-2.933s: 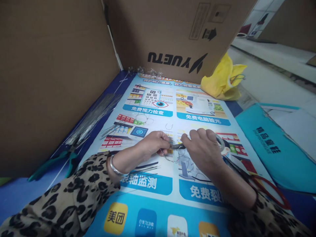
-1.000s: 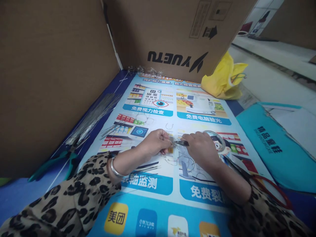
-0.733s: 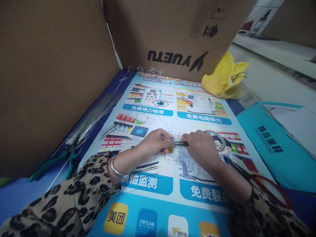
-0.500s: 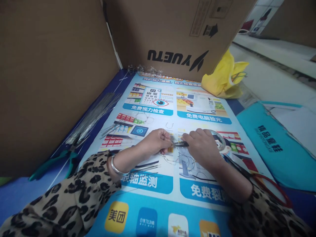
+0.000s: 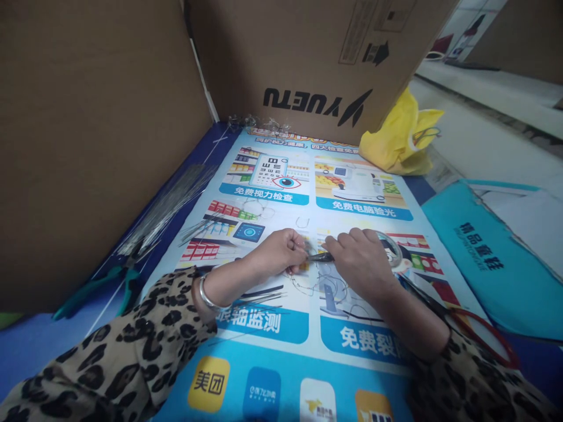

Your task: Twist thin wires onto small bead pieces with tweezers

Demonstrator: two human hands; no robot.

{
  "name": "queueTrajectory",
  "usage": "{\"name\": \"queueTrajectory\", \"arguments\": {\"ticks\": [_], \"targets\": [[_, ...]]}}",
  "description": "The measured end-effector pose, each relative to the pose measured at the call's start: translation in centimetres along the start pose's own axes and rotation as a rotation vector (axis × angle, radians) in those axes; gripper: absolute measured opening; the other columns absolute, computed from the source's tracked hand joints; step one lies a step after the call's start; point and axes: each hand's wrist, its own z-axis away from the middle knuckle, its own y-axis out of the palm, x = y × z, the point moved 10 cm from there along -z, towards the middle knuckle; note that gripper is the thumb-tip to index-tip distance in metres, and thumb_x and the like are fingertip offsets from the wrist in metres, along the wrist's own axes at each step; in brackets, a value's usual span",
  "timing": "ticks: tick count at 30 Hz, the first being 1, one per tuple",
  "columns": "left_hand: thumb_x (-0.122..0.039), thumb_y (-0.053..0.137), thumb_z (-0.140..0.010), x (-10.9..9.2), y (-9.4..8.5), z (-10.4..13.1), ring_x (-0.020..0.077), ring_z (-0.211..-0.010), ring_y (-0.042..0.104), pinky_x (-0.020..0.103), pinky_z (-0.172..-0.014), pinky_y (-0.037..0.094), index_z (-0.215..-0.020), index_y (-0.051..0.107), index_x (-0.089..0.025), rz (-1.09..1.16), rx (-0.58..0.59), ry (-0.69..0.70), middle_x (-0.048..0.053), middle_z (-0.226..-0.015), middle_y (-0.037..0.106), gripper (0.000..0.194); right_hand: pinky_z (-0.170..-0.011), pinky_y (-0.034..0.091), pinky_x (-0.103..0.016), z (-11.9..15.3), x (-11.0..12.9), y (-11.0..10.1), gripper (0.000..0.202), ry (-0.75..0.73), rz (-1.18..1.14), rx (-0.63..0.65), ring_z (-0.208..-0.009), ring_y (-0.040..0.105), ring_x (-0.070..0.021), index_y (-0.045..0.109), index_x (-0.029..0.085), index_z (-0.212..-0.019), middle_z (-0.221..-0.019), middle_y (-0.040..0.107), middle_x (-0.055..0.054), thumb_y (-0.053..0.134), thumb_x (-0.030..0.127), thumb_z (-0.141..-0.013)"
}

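My left hand [image 5: 281,252] is closed in a pinch at the middle of the printed sheet. Between its fingertips is thin wire [image 5: 303,245], mostly hidden by the fingers. My right hand [image 5: 363,261] is wrapped round a pair of pliers [image 5: 321,257]. The narrow dark jaws point left and meet the left fingertips; the handles are hidden in the palm. Below and between both hands lie loose loops of thin wire [image 5: 336,287]. Short straight wire pieces [image 5: 259,299] rest under the left wrist. A small bent wire [image 5: 302,223] lies just beyond the fingers.
Green-handled pliers [image 5: 127,275] and a bundle of long wires [image 5: 167,205] lie at left. Scissors with a red handle [image 5: 488,331] are by the right forearm, near a clear ring [image 5: 398,252]. Cardboard [image 5: 308,53] stands behind; a yellow bag [image 5: 396,138] and teal box [image 5: 484,258] are right.
The right hand's fingers and the pliers have shifted very slightly. My left hand keeps its pinch in the same place.
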Motion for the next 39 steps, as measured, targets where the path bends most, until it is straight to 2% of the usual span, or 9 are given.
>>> {"name": "queueTrajectory", "arguments": {"ticks": [6,21,30,34,39], "targets": [[-0.007,0.057,-0.069,0.2,0.1,0.0,0.0055,-0.036,0.044,0.017,-0.041,0.033,-0.077,0.044,-0.018,0.035,0.014,-0.014,-0.006,-0.043,0.053,0.018,-0.066,0.017,-0.034,0.0,0.0,0.0,0.025,-0.001,-0.004,-0.013,-0.069,0.040,-0.0194,0.060,0.019,-0.076,-0.063,0.055,-0.005,0.041,0.025,-0.091],[-0.007,0.055,-0.067,0.4,0.0,-0.2,0.0054,-0.036,0.044,0.017,-0.039,0.035,-0.077,0.044,-0.017,0.020,0.011,-0.008,-0.007,-0.046,0.053,0.018,-0.066,0.019,-0.034,0.1,0.1,0.5,0.029,0.014,-0.071,-0.044,-0.067,0.042,-0.0190,0.060,0.019,-0.068,-0.061,0.057,-0.005,0.043,0.026,-0.090],[-0.013,0.059,-0.068,-0.9,-1.8,-0.3,0.0042,-0.034,0.044,0.015,-0.037,0.031,-0.074,0.043,-0.017,-0.032,-0.101,0.052,-0.008,-0.047,0.049,0.018,-0.069,0.021,-0.035,0.2,-1.9,1.2,0.019,0.111,-0.044,0.038,-0.075,0.043,-0.0211,0.063,0.019,-0.077,-0.070,0.060,-0.006,0.047,0.023,-0.085],[-0.013,0.057,-0.069,-0.8,-1.8,-0.5,0.0052,-0.035,0.045,0.015,-0.036,0.028,-0.075,0.043,-0.018,-0.070,-0.067,0.069,-0.007,-0.048,0.051,0.016,-0.069,0.021,-0.035,0.3,-2.9,0.8,0.021,0.159,0.048,0.025,-0.076,0.043,-0.0222,0.063,0.018,-0.078,-0.071,0.059,-0.007,0.045,0.025,-0.087],[-0.012,0.056,-0.068,-0.4,-1.3,-0.7,0.0045,-0.036,0.045,0.015,-0.035,0.028,-0.078,0.043,-0.018,-0.092,-0.006,0.060,-0.004,-0.058,0.058,0.017,-0.069,0.020,-0.035,0.1,-2.4,0.2,0.024,0.113,0.077,-0.025,-0.074,0.043,-0.0215,0.061,0.019,-0.074,-0.069,0.059,-0.006,0.043,0.025,-0.089]]}}
